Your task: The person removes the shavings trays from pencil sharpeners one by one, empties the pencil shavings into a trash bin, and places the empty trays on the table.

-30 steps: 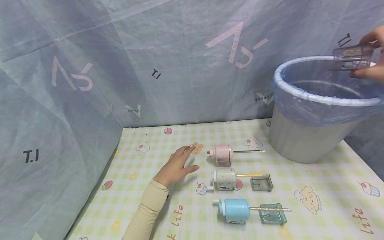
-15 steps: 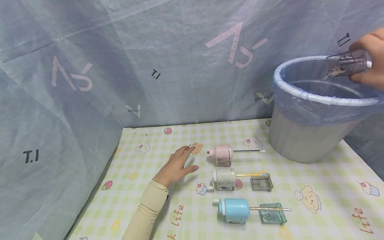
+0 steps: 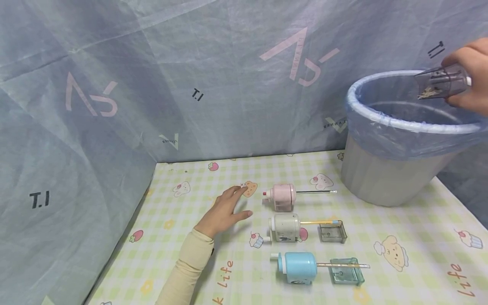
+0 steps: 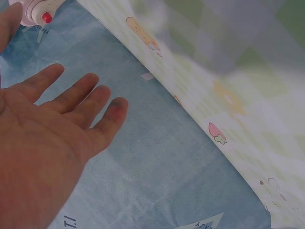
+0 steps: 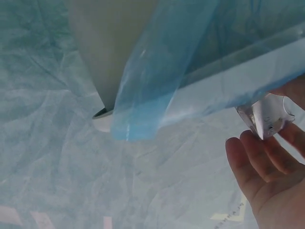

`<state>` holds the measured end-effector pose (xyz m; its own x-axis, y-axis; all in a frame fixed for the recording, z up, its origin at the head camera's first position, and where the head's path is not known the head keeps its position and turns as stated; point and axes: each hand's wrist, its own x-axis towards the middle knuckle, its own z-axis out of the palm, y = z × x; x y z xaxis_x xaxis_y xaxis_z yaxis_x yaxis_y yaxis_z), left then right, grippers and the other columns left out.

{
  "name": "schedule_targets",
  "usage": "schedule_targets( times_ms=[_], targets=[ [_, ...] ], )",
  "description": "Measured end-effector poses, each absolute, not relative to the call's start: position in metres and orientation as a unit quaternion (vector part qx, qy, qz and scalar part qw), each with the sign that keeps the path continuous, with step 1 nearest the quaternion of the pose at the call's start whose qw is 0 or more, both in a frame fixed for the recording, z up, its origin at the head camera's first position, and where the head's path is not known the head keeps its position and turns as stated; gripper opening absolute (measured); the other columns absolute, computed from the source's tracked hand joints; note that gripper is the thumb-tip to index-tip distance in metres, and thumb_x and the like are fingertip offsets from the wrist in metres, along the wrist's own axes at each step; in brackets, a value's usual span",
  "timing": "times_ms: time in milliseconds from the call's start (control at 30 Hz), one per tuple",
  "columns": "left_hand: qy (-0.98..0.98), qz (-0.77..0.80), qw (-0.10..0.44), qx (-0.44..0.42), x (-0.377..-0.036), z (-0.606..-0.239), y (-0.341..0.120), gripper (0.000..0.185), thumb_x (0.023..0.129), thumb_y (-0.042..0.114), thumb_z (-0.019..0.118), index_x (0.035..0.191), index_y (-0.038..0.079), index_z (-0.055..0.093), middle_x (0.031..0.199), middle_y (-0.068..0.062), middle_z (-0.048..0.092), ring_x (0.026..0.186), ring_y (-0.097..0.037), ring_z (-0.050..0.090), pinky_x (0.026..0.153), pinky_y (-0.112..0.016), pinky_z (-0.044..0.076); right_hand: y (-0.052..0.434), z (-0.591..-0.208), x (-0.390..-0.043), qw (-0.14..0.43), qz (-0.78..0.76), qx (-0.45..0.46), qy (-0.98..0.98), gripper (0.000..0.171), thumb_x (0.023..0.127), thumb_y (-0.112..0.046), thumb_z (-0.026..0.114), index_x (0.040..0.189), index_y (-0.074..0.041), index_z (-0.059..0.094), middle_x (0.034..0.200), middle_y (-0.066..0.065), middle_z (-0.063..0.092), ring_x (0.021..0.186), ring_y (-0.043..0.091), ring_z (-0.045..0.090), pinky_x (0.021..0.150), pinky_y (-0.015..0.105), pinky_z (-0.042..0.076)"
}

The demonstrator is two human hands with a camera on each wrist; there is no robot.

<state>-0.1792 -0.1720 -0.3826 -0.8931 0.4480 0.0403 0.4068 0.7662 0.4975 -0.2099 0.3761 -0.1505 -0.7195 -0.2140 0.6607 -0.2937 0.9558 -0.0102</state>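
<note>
My right hand [image 3: 474, 70] grips a clear, smoky shavings drawer [image 3: 444, 82] over the mouth of the trash bin [image 3: 381, 169]. The drawer is tilted, its open end facing left, and pale pencil shavings [image 3: 428, 92] lie at its lower edge. From the right wrist view, the fingers [image 5: 262, 157] and thumb surround the drawer [image 5: 267, 114] beside the bin's rim. My left hand [image 3: 225, 212] is spread loosely low over the tablecloth, holding nothing. Just right of it stands a pink pencil sharpener [image 3: 283, 198] with a black pencil [image 3: 316, 192] in it.
A cream sharpener [image 3: 287, 227] and a blue sharpener [image 3: 301, 267], each holding a pencil, line up in front of the pink one. Beside them lie a grey drawer [image 3: 333, 231] and a teal drawer [image 3: 347, 277]. A blue bag [image 3: 404, 142] lines the bin. Cloth walls [image 3: 228, 106] enclose the table.
My right hand has come further left and tipped the drawer, so the shavings have slid down toward its open end. The left hand and the sharpeners stay where they were.
</note>
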Motion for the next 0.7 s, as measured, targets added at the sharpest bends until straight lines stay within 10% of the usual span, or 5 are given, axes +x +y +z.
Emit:
schedule_targets(
  times_ms=[700],
  targets=[
    [0.937,0.258,0.045,0.23,-0.1757,-0.3809,-0.1709,0.077,0.103,0.043,0.071,0.166,0.014,0.039,0.168,-0.017,0.038,0.157,-0.038,0.032,0.123,-0.061,0.028,0.3847,-0.1461,-0.2124,0.327,-0.02,0.267,-0.906,0.08,0.039,0.027,0.071,0.116,0.014,0.051,0.117,0.042,0.048,0.108,0.063,0.047,0.094,0.072,0.036]
  ],
)
